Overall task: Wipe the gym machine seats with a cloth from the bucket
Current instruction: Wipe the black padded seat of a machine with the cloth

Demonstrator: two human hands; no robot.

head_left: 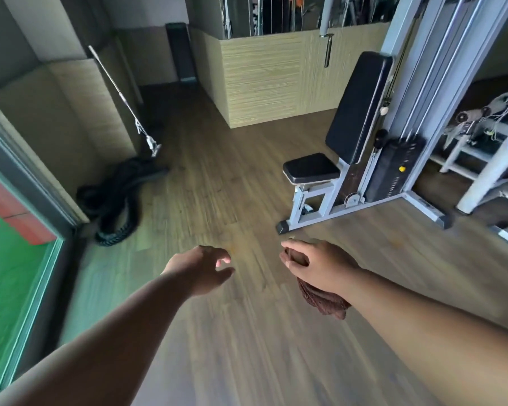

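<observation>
Both hands reach forward over the wooden floor (217, 177) in the head view. The right hand (314, 266) clasps a bunched brown cloth (324, 300), fingers curled over its top while the loose end hangs below the wrist; gathered like this, it seems ready to be carried rather than spread for wiping. The left hand (201, 266) holds nothing, its fingers loosely bent and relaxed, the forearm stretched out level beside the other, probably for balance while walking.

Farther off to the right stands the gym machine (417, 92), a grey frame with a black weight stack (393, 168). Its black seat (311, 168) sits low at the near-left of the frame, and the tall black back pad (358, 106) leans against the upright behind it. The cloth is well apart from both pads, so wiping here has seemingly not begun. No bucket shows in the picture.

At far left, a coiled black rope (115, 200) lies on the floor near the wall, with a metal bar (121, 98) propped slanting above it. More equipment crowds the right edge, too blurred to name.
</observation>
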